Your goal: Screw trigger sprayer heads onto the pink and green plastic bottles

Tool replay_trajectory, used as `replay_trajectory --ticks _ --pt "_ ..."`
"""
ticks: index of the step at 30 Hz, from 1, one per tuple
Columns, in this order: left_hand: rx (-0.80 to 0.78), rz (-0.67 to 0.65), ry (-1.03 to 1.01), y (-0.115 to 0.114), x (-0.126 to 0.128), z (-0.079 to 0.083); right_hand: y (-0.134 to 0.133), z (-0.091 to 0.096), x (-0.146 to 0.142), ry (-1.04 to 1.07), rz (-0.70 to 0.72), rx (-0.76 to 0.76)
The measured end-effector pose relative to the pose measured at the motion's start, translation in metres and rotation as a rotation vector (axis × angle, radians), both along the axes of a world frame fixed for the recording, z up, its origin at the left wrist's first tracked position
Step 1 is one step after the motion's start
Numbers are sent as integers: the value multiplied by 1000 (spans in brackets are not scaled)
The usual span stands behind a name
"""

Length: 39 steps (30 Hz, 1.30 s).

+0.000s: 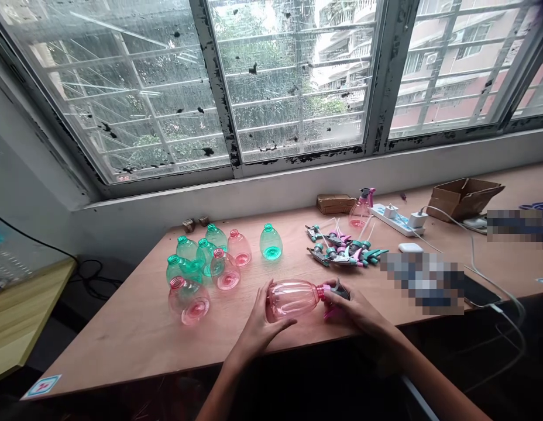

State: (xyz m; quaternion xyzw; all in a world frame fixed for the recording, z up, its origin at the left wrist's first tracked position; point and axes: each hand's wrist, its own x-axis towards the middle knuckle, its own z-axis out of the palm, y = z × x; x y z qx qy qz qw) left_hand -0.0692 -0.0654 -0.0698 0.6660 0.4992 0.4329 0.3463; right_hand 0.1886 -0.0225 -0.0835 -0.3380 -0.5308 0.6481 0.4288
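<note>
A pink clear plastic spray bottle [293, 297] lies on its side near the front edge of the wooden table [135, 333]. My left hand [258, 324] is wrapped round its base end. My right hand [354, 307] grips the pink and grey trigger sprayer head [335, 290] at the bottle's neck. Both hands are closed on the bottle assembly.
Several empty green and pink bottles [205, 260] stand to the left. A pile of trigger sprayer heads [342, 248] lies behind. One assembled pink spray bottle [361, 210], a power strip [397, 219], a cardboard box [464, 197] and a phone with cable [477, 290] sit right.
</note>
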Motion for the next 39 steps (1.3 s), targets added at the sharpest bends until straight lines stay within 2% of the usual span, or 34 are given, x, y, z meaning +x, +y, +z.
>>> replay_trajectory --ticks 7,12,16,22,26,30,33,39 --pt "4 -101 39 -6 -3 4 -4 5 0 -115 -4 87" --pt "-76 -73 -73 -3 -5 -3 -5 8 -1 -112 27 92" --pt "-107 -34 -32 -2 -5 -2 -4 6 0 -127 27 116" --pt "-39 -74 -11 -8 1 9 -2 3 1 -73 -4 62" --pt "6 -117 -53 -6 2 6 -3 4 1 -85 5 78" --pt "22 -126 23 -4 -1 1 -3 5 2 -85 40 63" --pt "-10 -130 63 -4 -2 1 -3 4 2 -89 47 70" --pt "-118 -128 -89 -4 -1 2 -3 4 3 -97 61 83"
